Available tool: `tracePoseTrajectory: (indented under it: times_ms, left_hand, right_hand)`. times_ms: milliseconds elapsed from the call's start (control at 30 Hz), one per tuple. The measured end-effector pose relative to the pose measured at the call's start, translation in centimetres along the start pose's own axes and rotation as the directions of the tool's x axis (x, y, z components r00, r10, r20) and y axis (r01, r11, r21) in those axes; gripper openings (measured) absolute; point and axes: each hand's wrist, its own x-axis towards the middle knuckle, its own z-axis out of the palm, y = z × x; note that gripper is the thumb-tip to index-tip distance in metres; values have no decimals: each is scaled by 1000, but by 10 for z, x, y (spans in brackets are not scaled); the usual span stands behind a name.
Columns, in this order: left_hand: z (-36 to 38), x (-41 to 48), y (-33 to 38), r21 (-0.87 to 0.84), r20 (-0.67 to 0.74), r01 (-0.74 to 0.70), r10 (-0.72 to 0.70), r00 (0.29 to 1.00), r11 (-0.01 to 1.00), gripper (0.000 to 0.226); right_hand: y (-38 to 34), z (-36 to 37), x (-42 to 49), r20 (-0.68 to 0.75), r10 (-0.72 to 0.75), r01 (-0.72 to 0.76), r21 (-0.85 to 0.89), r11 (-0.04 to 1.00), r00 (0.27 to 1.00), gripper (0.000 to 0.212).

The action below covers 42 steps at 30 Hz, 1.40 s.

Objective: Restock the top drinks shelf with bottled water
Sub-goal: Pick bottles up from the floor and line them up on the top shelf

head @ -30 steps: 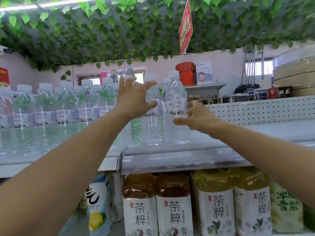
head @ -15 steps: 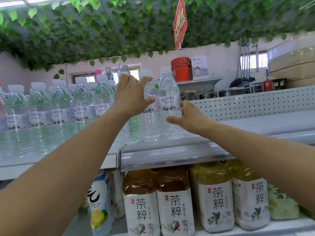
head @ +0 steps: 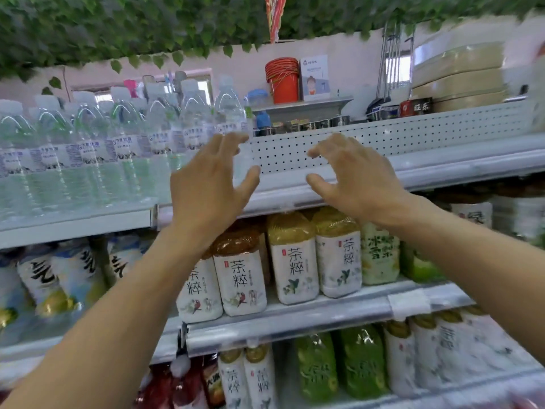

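My left hand (head: pixel 206 187) and right hand (head: pixel 356 181) hover wide and empty beside the water bottles (head: pixel 97 154), where the top shelf (head: pixel 457 165) needs filling.

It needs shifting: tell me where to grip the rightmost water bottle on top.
Grip the rightmost water bottle round its labelled middle, from the front right: it stands upright, other bottles crowd its left, and its right side is open.

A small shop, drinks section
I stand before tiered white shelves (head: pixel 442 169) with price rails (head: pixel 295 326), packed with rows of bottled water (head: pixel 88 160), labelled tea bottles (head: pixel 295 261) and green drinks (head: pixel 317 370); plastic ivy (head: pixel 118 31) and a red banner (head: pixel 274 16) hang overhead
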Motion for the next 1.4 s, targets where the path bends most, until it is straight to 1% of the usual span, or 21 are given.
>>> tracePoseTrajectory:
  times_ms: [133,233,333,433,533,633,733,833,900,933,1033,1067,1167,1200,1267,1333,1400]
  left_hand:
    - [11,-52,71,-17,108,-17,18,994,1000,48]
    - [25,-87,131,-20,181,-1,5,983,1000,50]
    - [40,-124,197,-65,270,11,7,963,998,44]
    - [57,-164,260,-80,378,7,24,925,997,46]
    - [77,-204,316,-133,525,39,37,851,990,49]
    - [94,-245,361,-187,641,109,37,766,976,48]
    - [115,-297,403,-227,756,208,38,653,952,48]
    - [141,-361,440,-248,854,287,70,515,925,48]
    - [158,-407,461,-245,914,357,93,394,901,49]
    - [167,-430,470,-244,936,383,113,334,891,50]
    - [196,-505,496,-237,967,504,152,204,831,47]
    - [206,-530,505,-212,977,544,157,146,812,46]
    - [236,-607,527,-98,982,607,174,-68,788,46]
    - [247,-631,534,-61,975,626,180,-128,777,45]
    - [265,-670,543,-5,965,655,174,-194,756,44]
    - [291,-714,555,45,959,661,154,-240,749,43]
    - [315,-758,565,129,950,676,105,-295,725,43]
  right_hand:
    - [53,-35,-78,-10,31,-31,-31,999,999,45]
    - [99,-58,-138,59,54,-50,-77,996,997,46]
    - [145,-77,-200,152,85,-65,-133,989,985,49]
    - [189,-91,-263,283,160,-118,-161,980,946,52]
    - [224,-99,-327,426,278,-230,-162,960,861,57]
    - [253,-99,-390,556,353,-310,-174,935,753,63]
    - [281,-89,-457,655,409,-375,-202,905,635,65]
    - [303,-66,-528,730,466,-473,-221,853,500,60]
    - [312,-47,-576,762,511,-555,-243,796,399,59]
    - [316,-36,-600,774,534,-602,-256,756,341,59]
    - [324,-2,-681,806,565,-730,-277,625,177,55]
    - [327,9,-710,808,576,-756,-300,582,123,56]
    - [329,41,-789,795,603,-831,-377,409,-64,58]
    - [328,52,-816,788,604,-854,-391,344,-117,56]
    - [322,74,-861,770,597,-868,-438,236,-226,55]
    - [317,102,-910,753,569,-864,-485,139,-331,58]
    - [313,130,-955,740,542,-862,-504,56,-398,61]
